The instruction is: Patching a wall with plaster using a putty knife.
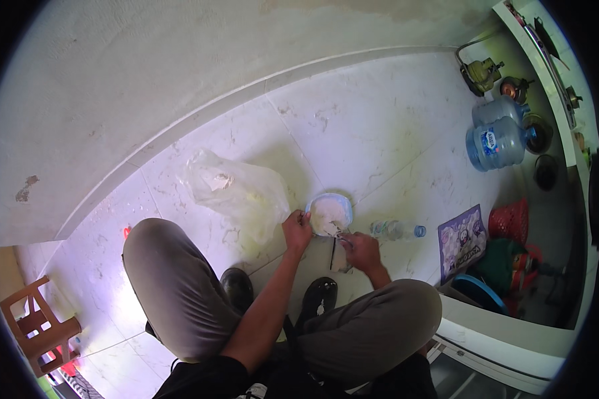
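A pale blue-rimmed bowl (pixel 328 207) holds a light, pasty-looking substance on the tiled floor in front of me. My left hand (pixel 297 229) grips its left rim. My right hand (pixel 361 251) is closed on a metal utensil, probably a spoon, (pixel 340 235) dipped in the bowl's near right side. Left of the bowl lies a translucent plastic bag (pixel 239 203) with pale contents. A clear plastic bottle (pixel 396 230) lies on its side to the right. A small flat object (pixel 336 263), too unclear to name, sits below the bowl between my shoes.
A plastered wall (pixel 146 80) borders the floor. Large water jugs (pixel 492 143) and gas cylinders (pixel 479 74) stand under the counter at right, near a red basket (pixel 509 219) and purple printed sheet (pixel 459 243). A brown plastic stool (pixel 53 329) stands at lower left.
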`<state>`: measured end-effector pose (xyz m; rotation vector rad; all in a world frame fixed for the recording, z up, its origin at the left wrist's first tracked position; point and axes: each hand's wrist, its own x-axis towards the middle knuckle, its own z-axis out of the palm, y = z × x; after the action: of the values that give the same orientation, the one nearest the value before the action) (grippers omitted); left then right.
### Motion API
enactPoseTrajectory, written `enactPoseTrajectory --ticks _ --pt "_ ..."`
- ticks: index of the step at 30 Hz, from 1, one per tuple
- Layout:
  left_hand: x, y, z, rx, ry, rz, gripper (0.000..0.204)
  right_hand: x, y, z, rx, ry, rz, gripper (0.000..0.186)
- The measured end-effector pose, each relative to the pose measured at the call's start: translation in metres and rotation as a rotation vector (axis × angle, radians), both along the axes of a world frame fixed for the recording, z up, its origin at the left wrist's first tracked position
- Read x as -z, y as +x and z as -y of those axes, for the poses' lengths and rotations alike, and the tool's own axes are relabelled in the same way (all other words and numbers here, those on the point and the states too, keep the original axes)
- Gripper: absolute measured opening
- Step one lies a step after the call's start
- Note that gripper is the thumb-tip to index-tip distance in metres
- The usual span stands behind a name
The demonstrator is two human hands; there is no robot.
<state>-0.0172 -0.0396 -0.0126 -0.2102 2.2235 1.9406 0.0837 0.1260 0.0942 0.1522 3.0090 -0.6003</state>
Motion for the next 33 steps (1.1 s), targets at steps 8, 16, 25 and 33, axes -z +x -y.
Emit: enactPoseTrajectory --ticks 8,16,25,33 --pt "-0.007 0.002 -0.001 0.006 0.051 0.008 0.014 0.045 -0.032 0.024 0.284 -0.262 -0.492 0.023" --pt "-0.009 -0.003 0.006 -0.006 0.017 -0.041 0.016 -0.003 -0.027 -0.035 0.858 -1.105 0.379 0.022" --pt "-0.017 0.0 0.002 -0.001 0.075 0.042 0.018 -0.018 -0.013 0.015 0.275 0.0 -0.1 0.028" --pt "-0.018 0.004 -0.001 -0.006 0.106 0.057 0.016 0.012 -0.02 0.012 0.408 -0.286 -0.179 0.03"
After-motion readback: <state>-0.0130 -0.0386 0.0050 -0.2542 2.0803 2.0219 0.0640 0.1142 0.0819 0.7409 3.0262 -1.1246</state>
